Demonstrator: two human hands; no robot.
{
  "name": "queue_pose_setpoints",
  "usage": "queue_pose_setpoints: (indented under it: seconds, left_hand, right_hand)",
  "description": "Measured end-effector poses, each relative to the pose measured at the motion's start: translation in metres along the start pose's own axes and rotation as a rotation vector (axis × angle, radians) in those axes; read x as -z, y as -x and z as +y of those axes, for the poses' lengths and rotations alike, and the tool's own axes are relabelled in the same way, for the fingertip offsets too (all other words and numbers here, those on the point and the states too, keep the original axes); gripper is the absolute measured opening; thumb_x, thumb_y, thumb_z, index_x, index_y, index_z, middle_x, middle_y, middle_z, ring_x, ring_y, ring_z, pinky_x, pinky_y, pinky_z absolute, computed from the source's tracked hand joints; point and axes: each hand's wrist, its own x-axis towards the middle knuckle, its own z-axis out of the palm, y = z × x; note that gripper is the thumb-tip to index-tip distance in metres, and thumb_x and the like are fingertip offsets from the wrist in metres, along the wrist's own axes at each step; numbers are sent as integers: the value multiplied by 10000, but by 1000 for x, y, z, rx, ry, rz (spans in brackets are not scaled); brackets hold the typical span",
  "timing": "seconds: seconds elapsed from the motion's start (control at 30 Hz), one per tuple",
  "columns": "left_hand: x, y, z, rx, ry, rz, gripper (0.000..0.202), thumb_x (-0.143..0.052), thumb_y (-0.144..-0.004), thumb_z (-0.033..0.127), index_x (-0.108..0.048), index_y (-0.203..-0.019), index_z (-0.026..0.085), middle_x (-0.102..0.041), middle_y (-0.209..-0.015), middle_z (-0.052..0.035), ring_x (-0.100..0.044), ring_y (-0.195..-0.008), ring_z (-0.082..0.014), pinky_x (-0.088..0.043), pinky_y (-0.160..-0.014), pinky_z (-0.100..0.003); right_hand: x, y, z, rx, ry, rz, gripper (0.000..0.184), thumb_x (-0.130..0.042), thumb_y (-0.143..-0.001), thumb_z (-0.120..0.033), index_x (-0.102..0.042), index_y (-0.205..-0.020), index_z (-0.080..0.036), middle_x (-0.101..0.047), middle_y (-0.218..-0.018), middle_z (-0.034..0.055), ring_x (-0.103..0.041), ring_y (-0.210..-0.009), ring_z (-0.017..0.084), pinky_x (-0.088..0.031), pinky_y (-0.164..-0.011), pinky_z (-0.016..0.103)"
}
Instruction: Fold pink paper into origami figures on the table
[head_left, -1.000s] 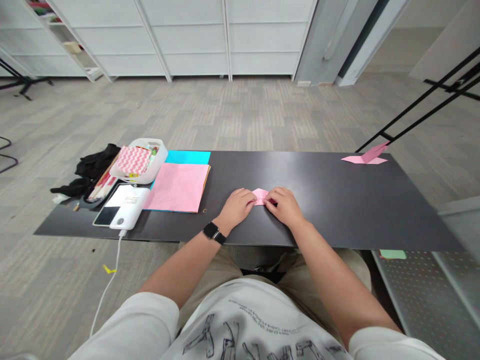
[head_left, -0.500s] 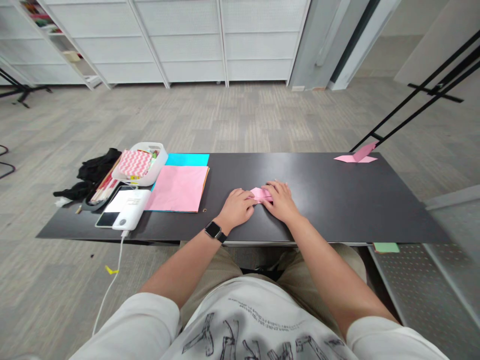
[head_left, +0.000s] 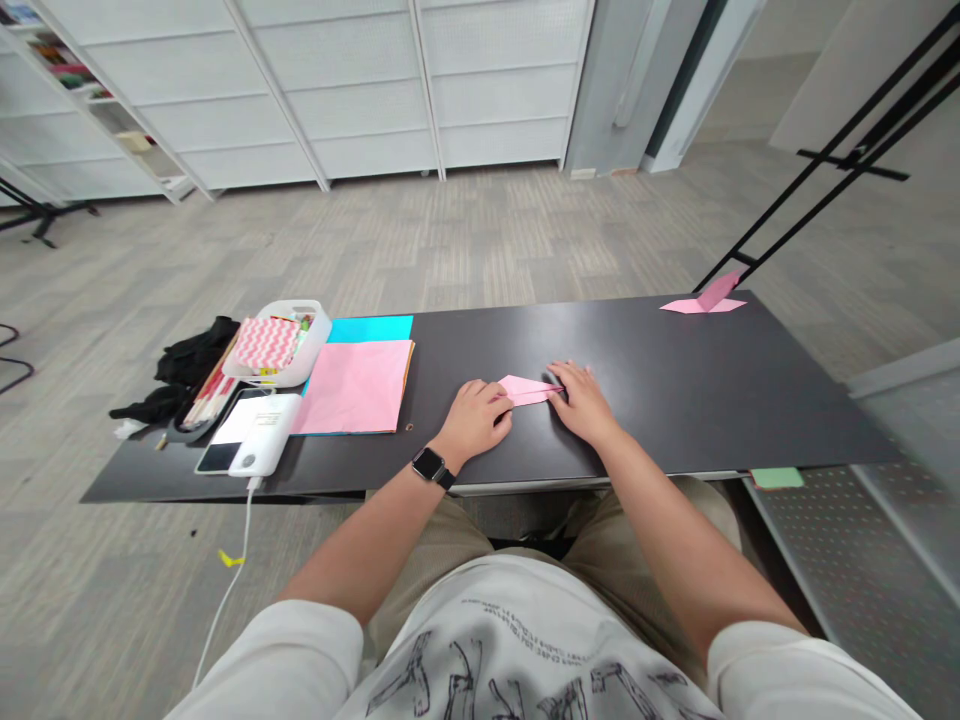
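A folded piece of pink origami paper [head_left: 527,390] lies on the dark table between my hands, long and narrowing to a point on the right. My left hand [head_left: 474,418] has its thumb and fingers closed on the paper's left end. At the pointed right end, my right hand [head_left: 582,400] pinches the tip between thumb and fingers. The fingertips cover both ends of the paper.
On the dark table [head_left: 637,400] stands a pink folded paper figure [head_left: 709,300] at the far right. To the left are a stack of pink sheets [head_left: 356,387], a white basket [head_left: 311,355], a white power bank [head_left: 264,435] with a cable, and a black cloth [head_left: 191,350].
My right hand has slid right along the paper to its pointed end, so more of the pink paper shows. My left hand stays at the left end. The view has tilted slightly.
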Motion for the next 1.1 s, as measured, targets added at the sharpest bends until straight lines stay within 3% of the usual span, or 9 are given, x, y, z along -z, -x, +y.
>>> queue_pose_setpoints:
  seconds: [0.1, 0.17, 0.33, 0.63, 0.9, 1.1]
  left_hand:
    - [-1, 1, -1, -10, 8, 9, 219, -602, -1032, 305, -795, -1119, 247, -717, -1178, -91, -584, -1048, -271, -472, -1027, -479]
    - [-1, 2, -2, -24, 19, 16, 246, -608, -1033, 323, -794, -1183, 262, -716, -1186, -91, -587, -1065, -276, -466, -1055, -496]
    - [-2, 4, 0, -50, 42, 39, 306, -630, -1029, 376, -784, -1279, 290, -712, -1266, -87, -602, -1178, -291, -415, -1173, -542]
    - [0, 11, 2, -12, 2, 63, 273, -587, -1058, 301, -814, -1210, 278, -766, -1244, -68, -636, -1165, -270, -355, -1262, -577]
    - [11, 34, -10, -11, -71, 39, 291, -564, -1078, 292, -805, -1241, 289, -750, -1366, -52, -601, -1316, -308, -328, -1277, -628]
    - [24, 39, -9, 19, -123, -8, 277, -563, -1077, 292, -815, -1191, 283, -741, -1374, -58, -613, -1279, -306, -348, -1264, -632]
  right_hand:
    - [6, 4, -5, 22, -81, 92, 455, -520, -1062, -318, -629, -1501, -265, -656, -1524, 131, -549, -1487, 336, -385, -1273, 646]
    - [11, 8, -12, 114, -89, 125, 391, -555, -1055, -310, -715, -1410, -288, -663, -1503, 117, -568, -1455, 316, -443, -1244, 591]
    - [13, 14, -26, 354, 13, 56, 227, -691, -1001, -290, -857, -1142, -358, -703, -1444, 46, -550, -1430, 338, -417, -1236, 618]
    - [9, 11, -22, 314, 26, 77, 189, -746, -953, -272, -884, -1066, -333, -705, -1413, 77, -563, -1392, 353, -463, -1193, 613]
    - [7, 10, -20, 313, 13, 71, 184, -747, -953, -274, -884, -1061, -330, -709, -1405, 80, -580, -1366, 353, -468, -1177, 608]
    - [7, 11, -20, 300, 8, 39, 194, -713, -982, -280, -870, -1075, -346, -729, -1397, 55, -639, -1295, 322, -444, -1188, 645]
